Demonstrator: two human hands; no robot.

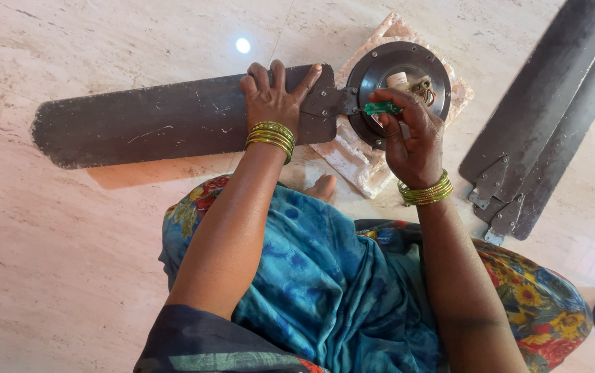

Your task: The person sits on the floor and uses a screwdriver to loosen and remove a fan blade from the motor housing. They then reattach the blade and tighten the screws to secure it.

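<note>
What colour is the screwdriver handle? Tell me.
Green, translucent screwdriver handle, in the head view.

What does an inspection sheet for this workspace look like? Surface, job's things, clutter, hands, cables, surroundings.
Surface: pale marble floor, glossy, with a light reflection.
Job's things: dark fan blade bracketed to the round fan motor; the motor sits on a worn slab.
Clutter: two loose fan blades with brackets, lying to the right.
Hands: left hand presses flat on the blade; right hand grips a green-handled screwdriver at the motor.
Cables: short wires on top of the motor.
Surroundings: person's bare foot and patterned blue clothing.
</note>
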